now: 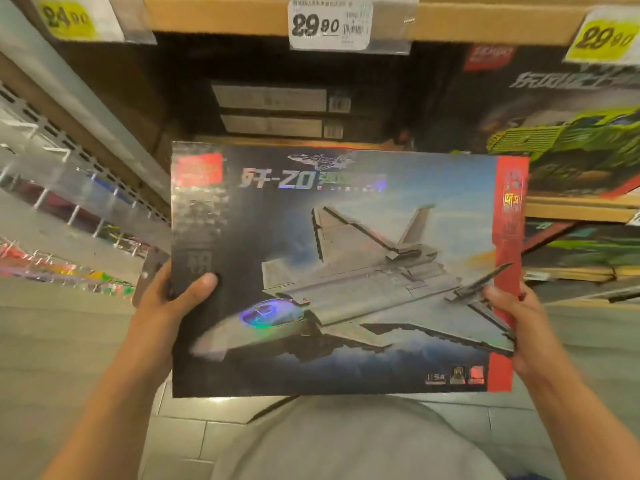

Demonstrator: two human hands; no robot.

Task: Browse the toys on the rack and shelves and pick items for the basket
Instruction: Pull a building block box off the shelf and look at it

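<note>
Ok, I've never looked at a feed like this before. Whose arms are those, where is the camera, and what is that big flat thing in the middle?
There is no machine here. The arms belong to a person, and the one picture comes from a wide-angle camera worn on their head, looking forward and down, so the edges bend.

The big flat thing is a toy box printed with a grey brick-built fighter jet. Both hands hold it up, face toward the camera: the left hand grips its left edge with the thumb on the front, and the right hand grips its red right edge.

Behind it are shop shelves. Price tags hang from the shelf edge; the middle white price tag reads 29.90. A box with a green vehicle stands to the right, and dark boxes are stacked in the middle. No basket is in view.
</note>
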